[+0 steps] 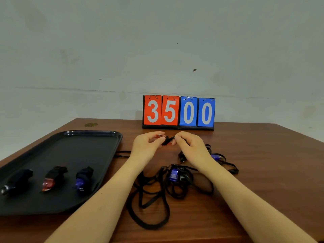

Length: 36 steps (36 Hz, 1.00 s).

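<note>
Brown wooden tabletop (263, 155) against a pale, stained wall: above its middle, nearer the far edge, a red whistle (159, 135) is pinched in the curled fingers of the left hand (147, 144). The right hand (189, 146) pinches the black lanyard (167, 140) bunched against that whistle, and the two hands nearly meet. Below the forearms lies a tangle of black cords (154, 199) with a blue whistle (173, 174) in it, and a second blue whistle (216, 156) lies toward the right edge. A black tray (91, 132) at the left edge carries three cord-wrapped whistles: black (16, 180), red (54, 176) and blue (83, 177). A flip scoreboard (178, 112) at the far edge reads 35 and 00.
</note>
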Tool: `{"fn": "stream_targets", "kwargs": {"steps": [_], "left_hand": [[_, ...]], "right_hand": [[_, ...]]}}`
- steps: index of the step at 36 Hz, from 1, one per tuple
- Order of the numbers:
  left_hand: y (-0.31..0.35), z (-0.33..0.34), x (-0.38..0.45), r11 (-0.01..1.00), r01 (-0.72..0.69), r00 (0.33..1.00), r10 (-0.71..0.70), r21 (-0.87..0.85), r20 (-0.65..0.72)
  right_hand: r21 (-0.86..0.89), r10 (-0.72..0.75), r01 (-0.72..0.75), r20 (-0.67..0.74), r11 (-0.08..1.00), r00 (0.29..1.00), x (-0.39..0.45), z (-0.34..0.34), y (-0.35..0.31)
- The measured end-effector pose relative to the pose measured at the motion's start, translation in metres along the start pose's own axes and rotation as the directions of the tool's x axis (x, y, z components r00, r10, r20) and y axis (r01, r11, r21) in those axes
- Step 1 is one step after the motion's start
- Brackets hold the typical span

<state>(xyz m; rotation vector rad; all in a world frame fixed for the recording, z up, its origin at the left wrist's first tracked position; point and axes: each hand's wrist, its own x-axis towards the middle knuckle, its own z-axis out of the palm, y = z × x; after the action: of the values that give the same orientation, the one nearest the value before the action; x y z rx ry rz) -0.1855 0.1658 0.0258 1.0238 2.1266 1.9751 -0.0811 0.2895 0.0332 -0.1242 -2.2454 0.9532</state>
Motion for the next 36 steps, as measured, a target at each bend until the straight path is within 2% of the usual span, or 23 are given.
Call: {"fn": "stream_targets", "kwargs": {"steps": [3, 6, 11, 16, 19, 25, 31, 33, 36], "left_hand": [[0.006, 0.001, -0.003, 0.999, -0.024, 0.997, 0.022, 0.026, 0.079], [0.012, 0.004, -0.007, 0.999, -0.018, 0.989, 0.022, -0.027, 0.149], [0.019, 0.005, -0.009, 0.979, 0.046, 0.978, -0.003, -0.199, 0.209], [0.021, 0.005, -0.012, 0.927, 0.111, 0.972, -0.026, -0.359, 0.235], [0.021, 0.004, -0.011, 0.898, 0.138, 0.976, -0.052, -0.417, 0.212], [0.021, 0.003, -0.008, 0.757, 0.192, 0.973, -0.062, -0.625, 0.223], [0.015, 0.002, -0.003, 0.708, 0.189, 0.982, -0.134, -0.681, 0.133], [0.012, 0.002, -0.002, 0.730, 0.183, 0.983, -0.152, -0.659, 0.105], [0.008, 0.001, -0.001, 0.856, 0.147, 0.988, -0.147, -0.495, 0.039]], "right_hand": [[0.011, 0.022, -0.022, -0.064, 1.000, 0.998, 0.002, -0.005, 0.004], [0.023, 0.029, -0.028, -0.082, 0.999, 0.996, 0.002, -0.010, 0.006], [0.121, 0.041, -0.027, -0.113, 0.992, 0.993, 0.003, -0.012, 0.005], [0.192, 0.119, -0.095, -0.117, 0.977, 0.986, 0.006, -0.009, 0.008], [0.121, 0.080, -0.072, -0.069, 0.990, 0.994, 0.004, -0.005, 0.009], [0.077, 0.041, -0.042, 0.005, 0.996, 0.999, -0.001, 0.005, 0.008], [-0.100, -0.035, 0.046, 0.107, 0.994, 0.994, -0.004, 0.013, 0.010], [-0.199, -0.051, 0.083, 0.158, 0.977, 0.986, -0.004, 0.014, 0.012], [-0.266, -0.086, 0.137, 0.195, 0.954, 0.977, -0.004, 0.014, 0.011]]}}
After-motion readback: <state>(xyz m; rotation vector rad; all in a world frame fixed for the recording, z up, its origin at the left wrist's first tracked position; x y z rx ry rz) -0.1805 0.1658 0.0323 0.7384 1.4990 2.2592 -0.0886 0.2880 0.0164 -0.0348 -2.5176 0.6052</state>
